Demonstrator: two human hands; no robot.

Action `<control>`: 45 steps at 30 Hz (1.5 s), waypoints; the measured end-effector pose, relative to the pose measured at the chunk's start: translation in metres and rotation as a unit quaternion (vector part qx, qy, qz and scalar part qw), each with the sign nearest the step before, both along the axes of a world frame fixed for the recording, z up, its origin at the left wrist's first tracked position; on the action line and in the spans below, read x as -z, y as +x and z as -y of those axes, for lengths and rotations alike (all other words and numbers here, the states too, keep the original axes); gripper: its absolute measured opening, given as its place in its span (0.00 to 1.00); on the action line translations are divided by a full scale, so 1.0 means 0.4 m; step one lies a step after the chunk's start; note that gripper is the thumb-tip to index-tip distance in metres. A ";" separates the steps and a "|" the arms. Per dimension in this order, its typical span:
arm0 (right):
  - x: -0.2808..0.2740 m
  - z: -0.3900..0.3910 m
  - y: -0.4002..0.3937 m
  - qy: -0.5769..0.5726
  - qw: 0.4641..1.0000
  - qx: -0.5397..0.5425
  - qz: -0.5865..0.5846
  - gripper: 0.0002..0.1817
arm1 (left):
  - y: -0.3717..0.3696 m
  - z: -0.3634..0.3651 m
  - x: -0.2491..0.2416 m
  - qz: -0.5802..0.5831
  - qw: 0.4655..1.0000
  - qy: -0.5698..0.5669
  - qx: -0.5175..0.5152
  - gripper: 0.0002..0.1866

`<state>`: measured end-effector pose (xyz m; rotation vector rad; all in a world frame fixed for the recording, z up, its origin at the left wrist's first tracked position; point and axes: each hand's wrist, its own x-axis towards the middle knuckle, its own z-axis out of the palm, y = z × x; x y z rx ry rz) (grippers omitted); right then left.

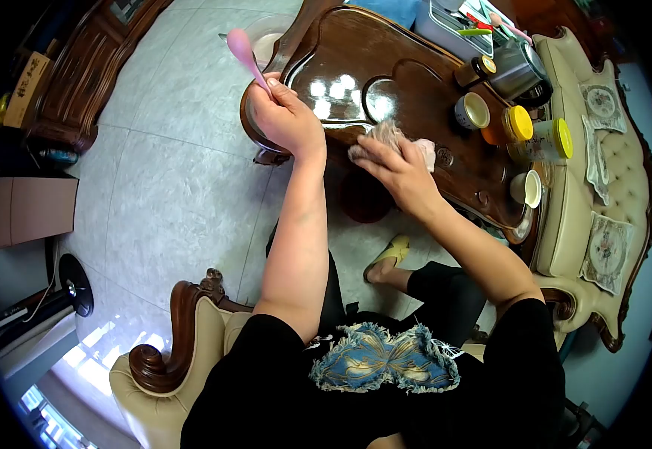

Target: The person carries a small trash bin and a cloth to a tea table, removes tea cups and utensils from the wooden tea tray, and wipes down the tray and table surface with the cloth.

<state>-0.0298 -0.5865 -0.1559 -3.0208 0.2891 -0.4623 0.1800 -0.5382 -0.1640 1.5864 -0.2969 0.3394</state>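
Note:
My left hand is closed around the handle of a pink spoon, held over the left end of the dark wooden table. The spoon's bowl points up and away from me, near a pale round container that is partly hidden behind the table edge. My right hand presses a crumpled, light-coloured cloth against the tabletop near its front edge. The fingers lie over the cloth and cover part of it.
At the table's right stand cups, yellow-lidded jars, a dark jar and a metal pitcher. A white bin of utensils sits at the back. A cream sofa borders the right; an armchair is beside me.

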 end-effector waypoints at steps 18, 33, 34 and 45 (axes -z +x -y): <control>-0.077 0.143 -0.017 0.251 0.952 0.098 0.148 0.21 | -0.001 0.014 0.009 0.004 1.000 -0.007 0.002 0.11; -0.028 0.018 -0.038 0.001 1.000 0.015 -0.002 0.18 | -0.022 0.018 0.000 -0.001 1.000 0.004 0.028 0.11; -0.021 0.034 -0.048 0.050 0.998 0.011 0.020 0.16 | -0.019 0.018 0.000 -0.004 1.000 -0.005 0.023 0.11; -0.086 0.034 0.035 0.168 0.975 0.139 0.052 0.26 | -0.022 0.025 0.000 -0.015 0.999 -0.014 0.033 0.11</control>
